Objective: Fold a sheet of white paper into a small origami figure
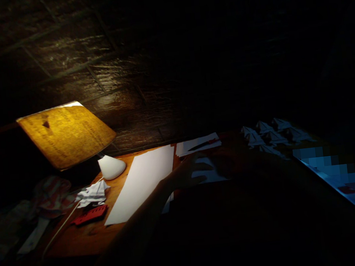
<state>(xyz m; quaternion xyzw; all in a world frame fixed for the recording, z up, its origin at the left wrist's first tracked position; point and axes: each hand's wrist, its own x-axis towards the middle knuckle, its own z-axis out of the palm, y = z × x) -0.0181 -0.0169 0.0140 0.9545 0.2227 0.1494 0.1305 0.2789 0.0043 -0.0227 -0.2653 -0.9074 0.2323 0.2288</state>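
Note:
My left hand [194, 170] reaches in over the table, its thumb and fingers curled around the left side of a small piece of white paper [212, 175]. Deep shadow blurs the exact grip. At the paper's right side is the dark shape of my right hand [231, 162]; its fingers are lost in the darkness. Whether the piece is folded cannot be made out. Left of my forearm lies a large white paper sheet [141, 181]. Behind my hands, a dark knife-like tool with some red [205, 144] rests on a stack of white paper [184, 148].
A lamp with a yellow shade [70, 136] and white base [112, 167] lights the left side. Near it are a crumpled or folded paper [93, 193], a red slotted object [91, 215] and a cord. Several folded paper figures [273, 136] and a glowing screen [331, 178] are right.

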